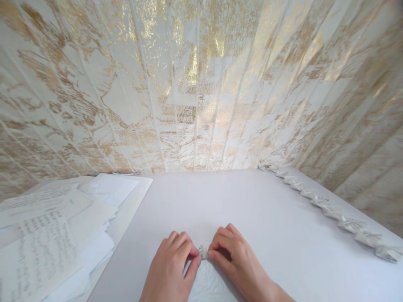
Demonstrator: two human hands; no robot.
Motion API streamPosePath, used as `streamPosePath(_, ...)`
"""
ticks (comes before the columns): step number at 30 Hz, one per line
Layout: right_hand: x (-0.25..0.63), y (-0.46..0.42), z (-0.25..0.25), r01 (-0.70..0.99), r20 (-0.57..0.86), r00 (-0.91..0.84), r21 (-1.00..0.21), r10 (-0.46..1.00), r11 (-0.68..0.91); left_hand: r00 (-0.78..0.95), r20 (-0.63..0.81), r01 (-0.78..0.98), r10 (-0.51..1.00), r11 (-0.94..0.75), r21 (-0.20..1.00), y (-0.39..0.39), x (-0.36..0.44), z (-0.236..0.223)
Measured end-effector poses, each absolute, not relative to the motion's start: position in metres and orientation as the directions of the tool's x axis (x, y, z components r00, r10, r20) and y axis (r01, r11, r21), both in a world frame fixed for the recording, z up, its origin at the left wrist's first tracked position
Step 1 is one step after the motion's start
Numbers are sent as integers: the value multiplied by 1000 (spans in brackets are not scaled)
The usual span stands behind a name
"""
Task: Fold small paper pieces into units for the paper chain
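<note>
At the bottom middle of the head view lies a crinkled white sheet of paper [209, 283], its far end gathered into a small crumpled bunch. My left hand [176, 262] pinches this bunch from the left between thumb and forefinger. From the right, my right hand [237, 256] pinches the same bunch, fingers curled. A narrow strip of the gathered paper shows between the two sets of fingertips. The near part of the sheet spreads flat toward the bottom edge and runs out of view.
On the left is an uneven pile of papers [47, 247], some with writing or print. Several folded whitish paper pieces [321, 201] form a row along the right edge of the white table [201, 201]. Gold-patterned pleated covering [195, 105] rises behind the table.
</note>
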State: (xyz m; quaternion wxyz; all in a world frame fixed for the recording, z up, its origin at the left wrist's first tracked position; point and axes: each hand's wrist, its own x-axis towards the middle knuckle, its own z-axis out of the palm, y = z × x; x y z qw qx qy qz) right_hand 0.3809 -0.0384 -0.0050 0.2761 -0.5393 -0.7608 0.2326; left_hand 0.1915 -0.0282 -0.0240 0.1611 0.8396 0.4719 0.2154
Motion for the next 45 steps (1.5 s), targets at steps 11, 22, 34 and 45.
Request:
streamPosePath(11,371,-33,-12,792,168,-234,-538,958,288,438,151,746,886,-452,488,-28,200,-17)
streamPosePath(22,367,-32,-7,843,130,-300,-427,945,327,392,177,763,903,-427,486,-22,199,-19)
streamPosePath(34,379,-33,-5,763,108,-288,-575,952,296,330,129,751,935,-343,564,-21,201,-21)
streamPosePath(45,374,-39,-14,798,242,-346,-432,906,420,357,204,727,912,-408,552,-25,198,-25)
